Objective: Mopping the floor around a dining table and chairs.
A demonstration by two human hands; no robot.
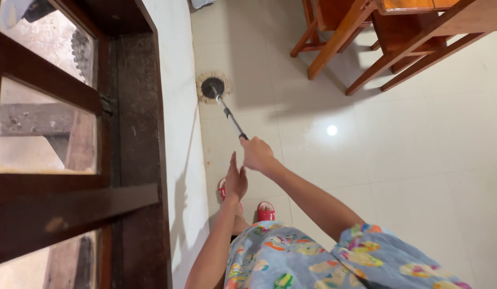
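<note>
Hands first, low in the frame's middle: the right hand (256, 154) is clamped on the mop handle (230, 118), while the left hand (235, 179) is flat-fingered just beside it, gripping nothing. Farther up, the round mop head (212, 86) rests on the tiled floor (419, 160) against the white wall (176, 107). Floor shines, likely partly mopped; wooden chairs (366, 37) stand upper right.

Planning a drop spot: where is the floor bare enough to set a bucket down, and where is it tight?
Widest bare tile floor lies right of the right hand, below the wooden chair legs. A smaller bare patch sits between the mop head and those legs. Tight: the strip along the white wall, taken up by the mop handle, left hand and red slippers.
</note>
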